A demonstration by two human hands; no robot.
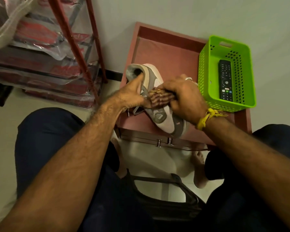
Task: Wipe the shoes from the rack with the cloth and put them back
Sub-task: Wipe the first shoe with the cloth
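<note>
Left grip (132,94) clamps shoe (159,104); right grip (184,96) presses bunched cloth (157,97) on it

A shoe (155,101) is lying on the desk (166,52), near its front edge, with the heel pointing away toward the wall and the toe toward the person. The left hand (131,96) is gripping the shoe at its opening, on its left side. The right hand (184,97) is pressing a cloth (159,97) onto the middle of the shoe, between the two hands. A basket (206,67) is sitting on the desk's right part, just beside the right hand, with a remote control (226,80) lying inside it. A rack (77,47) is standing on the floor to the left of the desk.
</note>
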